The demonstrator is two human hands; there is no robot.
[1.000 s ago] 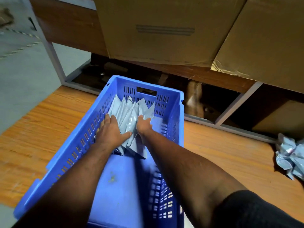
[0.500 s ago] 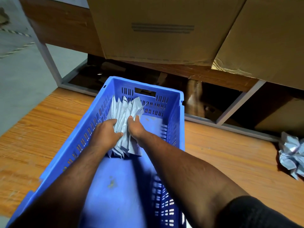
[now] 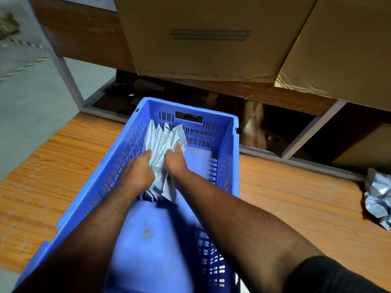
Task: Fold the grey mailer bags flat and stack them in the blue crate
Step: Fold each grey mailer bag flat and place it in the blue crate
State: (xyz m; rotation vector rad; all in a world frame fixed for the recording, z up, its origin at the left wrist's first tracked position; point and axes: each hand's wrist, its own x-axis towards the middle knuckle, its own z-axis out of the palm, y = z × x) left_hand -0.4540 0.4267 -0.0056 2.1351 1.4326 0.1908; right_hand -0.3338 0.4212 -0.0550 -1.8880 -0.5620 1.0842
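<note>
A blue slotted crate [image 3: 228, 149] stands on a wooden table, its long side running away from me. Inside, toward the far left, stands a bundle of folded grey mailer bags [image 3: 163, 142] on edge. My left hand [image 3: 137, 173] presses the bundle from the left with fingers curled around it. From the right, my right hand [image 3: 175, 164] squeezes the same bundle. The bags' lower ends fan out between my wrists. More crumpled grey mailer bags [image 3: 378, 197] lie on the table at the far right.
The wooden table [image 3: 296, 199] stretches left and right of the crate. Large cardboard boxes [image 3: 207, 37] sit on a metal-framed shelf behind it. A dark gap with clutter lies under that shelf. Grey floor [image 3: 27, 96] is at the left.
Both hands have closed in, squeezing the spread bags into a tighter upright bundle. The bundle has drawn slightly toward me and the left wall.
</note>
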